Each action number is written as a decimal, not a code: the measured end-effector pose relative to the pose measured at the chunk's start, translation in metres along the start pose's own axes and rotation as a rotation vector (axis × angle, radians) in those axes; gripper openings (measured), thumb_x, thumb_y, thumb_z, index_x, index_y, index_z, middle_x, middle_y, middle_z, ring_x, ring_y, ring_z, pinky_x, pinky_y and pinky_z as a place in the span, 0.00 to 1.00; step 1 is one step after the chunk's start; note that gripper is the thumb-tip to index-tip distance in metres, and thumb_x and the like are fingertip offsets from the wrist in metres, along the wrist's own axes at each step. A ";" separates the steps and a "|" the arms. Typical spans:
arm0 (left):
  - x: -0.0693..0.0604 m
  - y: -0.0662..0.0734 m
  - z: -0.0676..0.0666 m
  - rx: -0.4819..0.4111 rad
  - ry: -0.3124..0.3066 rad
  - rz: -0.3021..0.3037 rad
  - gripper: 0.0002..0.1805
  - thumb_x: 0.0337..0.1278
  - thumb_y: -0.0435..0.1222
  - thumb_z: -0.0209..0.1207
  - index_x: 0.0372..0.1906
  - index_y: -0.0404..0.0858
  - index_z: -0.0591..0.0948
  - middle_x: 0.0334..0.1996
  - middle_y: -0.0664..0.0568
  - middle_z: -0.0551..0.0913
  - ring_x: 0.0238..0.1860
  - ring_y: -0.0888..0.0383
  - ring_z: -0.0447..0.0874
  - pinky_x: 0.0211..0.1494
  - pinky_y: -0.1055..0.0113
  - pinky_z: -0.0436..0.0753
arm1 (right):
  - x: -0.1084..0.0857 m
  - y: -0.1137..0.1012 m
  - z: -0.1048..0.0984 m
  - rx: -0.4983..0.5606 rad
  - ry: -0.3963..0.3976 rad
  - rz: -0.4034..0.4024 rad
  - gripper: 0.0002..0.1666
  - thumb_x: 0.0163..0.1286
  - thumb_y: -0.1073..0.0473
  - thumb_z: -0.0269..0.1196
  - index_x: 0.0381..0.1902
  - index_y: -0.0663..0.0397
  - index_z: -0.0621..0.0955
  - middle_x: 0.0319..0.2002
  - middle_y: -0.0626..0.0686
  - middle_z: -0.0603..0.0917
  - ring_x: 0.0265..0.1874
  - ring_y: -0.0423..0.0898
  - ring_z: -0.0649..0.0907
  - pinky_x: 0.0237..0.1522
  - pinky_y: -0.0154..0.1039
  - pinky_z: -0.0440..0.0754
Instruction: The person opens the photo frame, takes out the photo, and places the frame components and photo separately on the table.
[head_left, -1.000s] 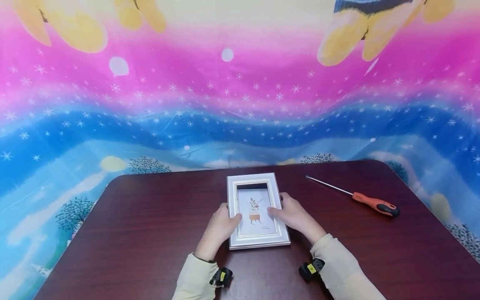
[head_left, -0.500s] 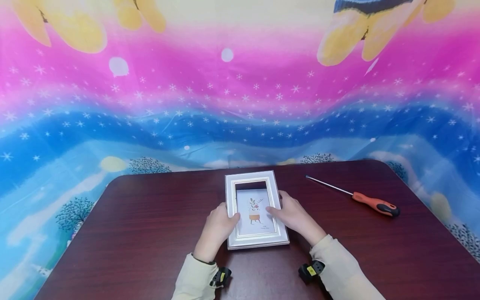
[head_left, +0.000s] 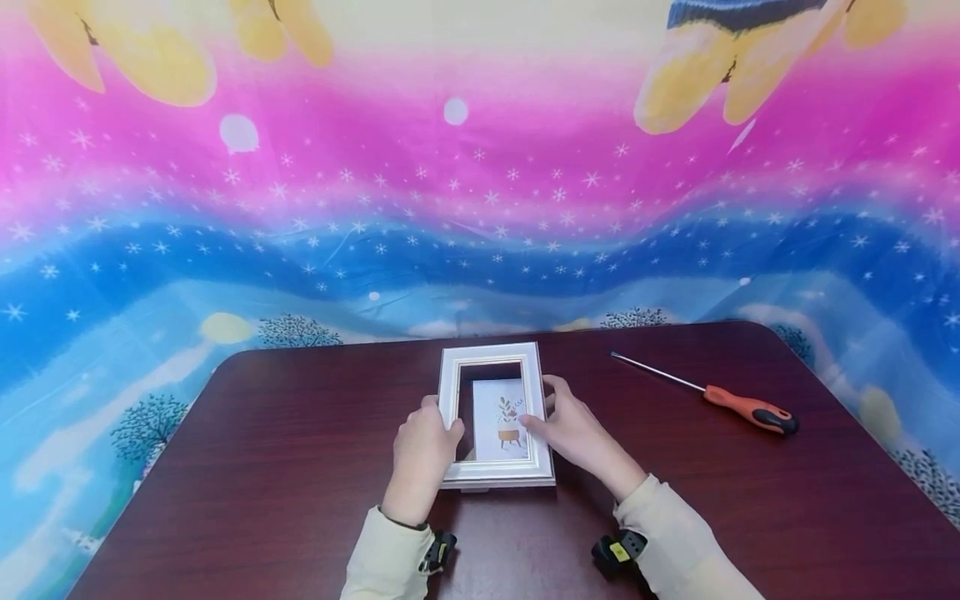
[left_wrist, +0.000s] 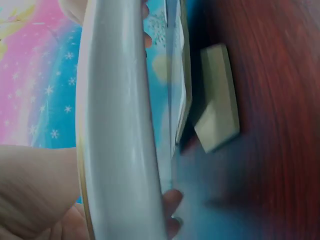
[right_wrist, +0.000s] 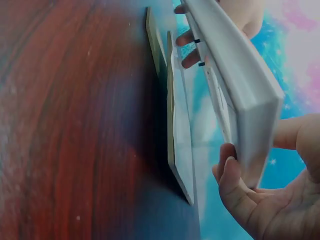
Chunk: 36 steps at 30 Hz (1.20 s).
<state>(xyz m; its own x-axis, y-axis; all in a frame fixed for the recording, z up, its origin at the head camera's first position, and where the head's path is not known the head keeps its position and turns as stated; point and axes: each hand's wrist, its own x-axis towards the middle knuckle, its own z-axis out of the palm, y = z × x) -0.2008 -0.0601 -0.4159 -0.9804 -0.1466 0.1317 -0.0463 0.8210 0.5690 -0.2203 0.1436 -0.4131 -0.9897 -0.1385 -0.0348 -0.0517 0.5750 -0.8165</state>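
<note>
Both hands hold a white picture frame (head_left: 491, 472) by its long sides, left hand (head_left: 420, 446) on the left and right hand (head_left: 573, 425) on the right. Thumbs lie on the front and fingers curl behind. Through its opening shows a card (head_left: 491, 417) printed with a potted plant, off to the right of the opening. In the right wrist view the frame stands apart from a thin backing board (right_wrist: 170, 110) below it on the table. The left wrist view shows that board's stand leg (left_wrist: 220, 100). A clear sheet seems to lie along the board.
An orange and black screwdriver (head_left: 742, 408) lies on the dark red-brown table (head_left: 300, 467) to the right, its tip pointing to the back left. A patterned cloth (head_left: 480, 208) hangs behind the table's far edge.
Both hands have moved the frame a little to the left. The printed card has stayed, so it now sits further right in the opening, with dark table showing on its left.
</note>
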 end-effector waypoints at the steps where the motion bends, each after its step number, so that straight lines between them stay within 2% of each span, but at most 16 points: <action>1: 0.000 -0.001 0.000 0.010 0.015 0.013 0.24 0.55 0.35 0.66 0.52 0.23 0.77 0.35 0.33 0.85 0.33 0.38 0.86 0.33 0.47 0.83 | -0.001 -0.001 0.001 0.015 -0.006 -0.003 0.45 0.67 0.60 0.67 0.72 0.70 0.58 0.41 0.58 0.82 0.31 0.45 0.83 0.33 0.42 0.82; 7: 0.002 -0.009 -0.004 0.071 0.111 0.090 0.14 0.53 0.31 0.66 0.39 0.24 0.77 0.27 0.35 0.83 0.27 0.38 0.85 0.26 0.47 0.81 | -0.003 -0.006 0.005 0.029 -0.013 -0.048 0.43 0.67 0.59 0.67 0.72 0.67 0.60 0.47 0.60 0.82 0.34 0.45 0.82 0.31 0.40 0.82; 14: 0.004 -0.021 -0.011 0.141 0.171 0.089 0.14 0.53 0.29 0.65 0.38 0.22 0.76 0.25 0.34 0.82 0.27 0.36 0.85 0.25 0.45 0.81 | -0.004 -0.007 0.007 0.035 -0.012 -0.100 0.39 0.69 0.59 0.66 0.71 0.65 0.63 0.46 0.56 0.84 0.35 0.43 0.83 0.39 0.43 0.81; 23: 0.008 -0.035 -0.017 0.159 0.205 0.084 0.13 0.56 0.29 0.65 0.38 0.21 0.76 0.23 0.35 0.81 0.24 0.35 0.83 0.22 0.46 0.80 | -0.007 -0.006 0.003 -0.016 -0.032 -0.107 0.36 0.70 0.57 0.65 0.70 0.63 0.64 0.46 0.55 0.83 0.38 0.46 0.82 0.37 0.41 0.80; 30: 0.010 -0.044 -0.020 0.187 0.175 0.084 0.13 0.55 0.27 0.61 0.39 0.19 0.76 0.21 0.36 0.79 0.24 0.35 0.82 0.22 0.45 0.79 | -0.007 -0.005 0.003 -0.031 -0.036 -0.111 0.35 0.71 0.58 0.64 0.70 0.64 0.65 0.44 0.54 0.83 0.37 0.45 0.81 0.35 0.40 0.79; 36: 0.015 -0.061 -0.038 0.256 0.204 0.109 0.17 0.55 0.27 0.59 0.43 0.15 0.74 0.25 0.31 0.80 0.25 0.32 0.82 0.24 0.41 0.80 | -0.006 -0.006 0.005 -0.026 -0.048 -0.111 0.36 0.71 0.58 0.64 0.71 0.62 0.65 0.43 0.53 0.84 0.36 0.45 0.81 0.34 0.39 0.78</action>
<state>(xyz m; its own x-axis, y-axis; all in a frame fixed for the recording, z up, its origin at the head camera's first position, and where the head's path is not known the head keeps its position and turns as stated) -0.2059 -0.1331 -0.4178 -0.9249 -0.1370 0.3547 -0.0157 0.9458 0.3244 -0.2130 0.1374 -0.4106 -0.9702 -0.2406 0.0269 -0.1646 0.5744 -0.8019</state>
